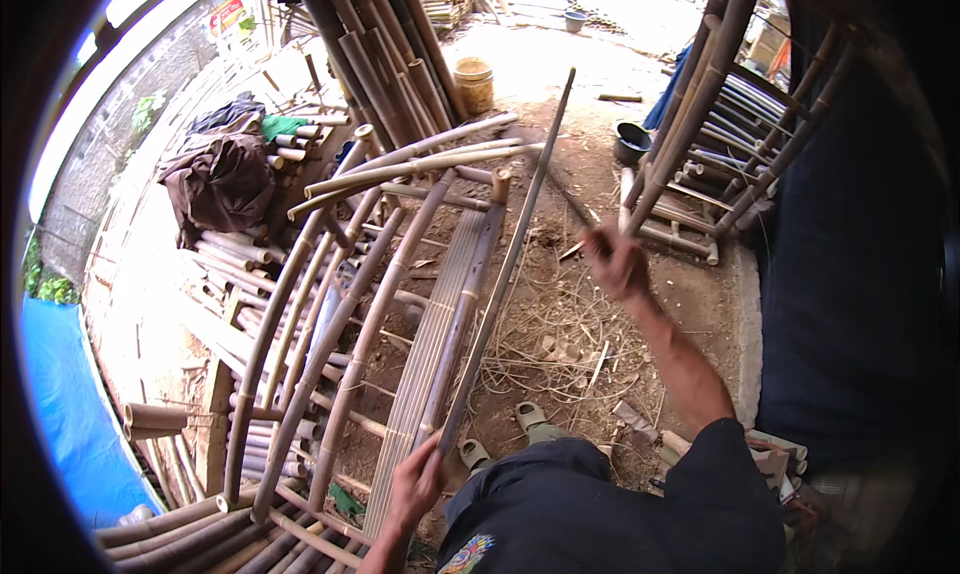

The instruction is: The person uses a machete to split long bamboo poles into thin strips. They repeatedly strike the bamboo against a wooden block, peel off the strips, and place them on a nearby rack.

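My left hand [415,486], low in the head view, is closed around the lower end of a long split bamboo strip [508,264]. The strip slants up and away, its far end free in the air. Over the dirt floor my right hand [620,264] grips a long knife [570,196], its dark narrow blade pointing up and left toward the strip; whether the two touch I cannot tell. Just left of the strip stands a bamboo bench [428,349] with a slatted surface and curved rails. Loose bamboo poles [430,161] lie across its far end.
Thin shavings [545,339] litter the floor by my feet. Stacked bamboo [235,264] and a brown cloth [220,179] lie left. Upright poles [385,74], a yellowish bucket [474,84] and a black bucket [631,142] stand beyond. A bamboo frame [690,164] is at right.
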`<state>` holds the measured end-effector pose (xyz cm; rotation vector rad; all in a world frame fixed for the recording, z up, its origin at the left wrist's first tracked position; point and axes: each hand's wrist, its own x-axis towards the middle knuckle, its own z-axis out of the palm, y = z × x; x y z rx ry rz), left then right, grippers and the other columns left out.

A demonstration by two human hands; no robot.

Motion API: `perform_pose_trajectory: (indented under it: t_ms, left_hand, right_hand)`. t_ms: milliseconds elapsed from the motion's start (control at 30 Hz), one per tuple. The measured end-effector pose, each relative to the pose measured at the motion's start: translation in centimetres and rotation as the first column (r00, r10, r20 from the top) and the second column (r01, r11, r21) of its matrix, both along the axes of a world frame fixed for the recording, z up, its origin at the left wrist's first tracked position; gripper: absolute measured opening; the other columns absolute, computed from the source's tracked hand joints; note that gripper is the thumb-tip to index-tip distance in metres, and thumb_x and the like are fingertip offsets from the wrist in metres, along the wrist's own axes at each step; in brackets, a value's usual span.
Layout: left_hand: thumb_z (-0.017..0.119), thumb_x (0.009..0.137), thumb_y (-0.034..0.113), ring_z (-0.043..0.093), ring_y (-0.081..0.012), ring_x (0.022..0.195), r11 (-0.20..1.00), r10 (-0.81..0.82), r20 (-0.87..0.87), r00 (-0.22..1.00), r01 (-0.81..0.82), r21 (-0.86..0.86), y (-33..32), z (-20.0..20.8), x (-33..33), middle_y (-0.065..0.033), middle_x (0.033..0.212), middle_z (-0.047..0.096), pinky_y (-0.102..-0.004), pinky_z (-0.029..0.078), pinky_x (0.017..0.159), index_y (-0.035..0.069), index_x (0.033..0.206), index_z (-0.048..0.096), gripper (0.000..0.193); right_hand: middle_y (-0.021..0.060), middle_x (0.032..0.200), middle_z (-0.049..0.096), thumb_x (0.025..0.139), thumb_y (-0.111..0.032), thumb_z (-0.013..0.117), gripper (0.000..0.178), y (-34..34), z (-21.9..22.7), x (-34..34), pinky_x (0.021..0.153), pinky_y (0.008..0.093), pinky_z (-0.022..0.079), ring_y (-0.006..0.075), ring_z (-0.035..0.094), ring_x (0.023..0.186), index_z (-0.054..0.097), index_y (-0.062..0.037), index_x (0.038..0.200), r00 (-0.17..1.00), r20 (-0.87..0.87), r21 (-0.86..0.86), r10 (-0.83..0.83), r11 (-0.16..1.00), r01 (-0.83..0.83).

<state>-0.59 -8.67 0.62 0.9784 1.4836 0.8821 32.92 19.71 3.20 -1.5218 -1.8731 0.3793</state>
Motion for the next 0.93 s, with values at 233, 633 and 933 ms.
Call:
perform_pose_trajectory:
  t_ms: [233,633,933]
  left_hand:
    - [0.049,0.102,0.019,0.036,-0.0013,0.048,0.993,0.103,0.381,0.919,-0.119,0.019,11.3,5.2,6.8,0.0074,0.062,0.043,-0.0185,0.027,0.043,0.002,0.130,0.056,0.034]
    - [0.053,0.101,0.022,0.035,-0.0023,0.046,0.998,0.014,0.408,0.913,-0.035,0.044,6.1,4.0,6.1,0.0062,0.062,0.044,-0.0177,0.026,0.042,0.000,0.135,0.050,0.041]
    - [0.055,0.099,0.023,0.040,-0.0007,0.050,1.000,-0.017,0.347,0.938,0.010,0.023,3.7,3.2,5.0,0.0053,0.066,0.050,-0.0174,0.030,0.044,0.003,0.138,0.049,0.045]
  right_hand:
    - [0.0054,0.057,0.053,0.090,-0.072,0.037,0.067,-7.5,-3.3,-8.6,0.037,0.0338,0.048,0.0164,0.055,0.045,0.056,-0.0092,0.076,0.933,0.106,0.271,0.345,0.892,-0.361]
    - [0.0021,0.056,0.052,0.091,-0.069,0.040,0.063,-5.0,-2.3,-5.7,0.035,0.0357,0.045,0.0134,0.050,0.042,0.055,-0.0096,0.076,0.985,-0.085,-0.041,0.149,0.987,-0.153]
    - [0.0015,0.053,0.055,0.092,-0.071,0.032,0.065,-4.5,-3.1,-4.7,0.034,0.0323,0.048,0.0169,0.059,0.043,0.054,-0.0110,0.077,0.989,-0.008,0.112,0.147,0.983,-0.146]
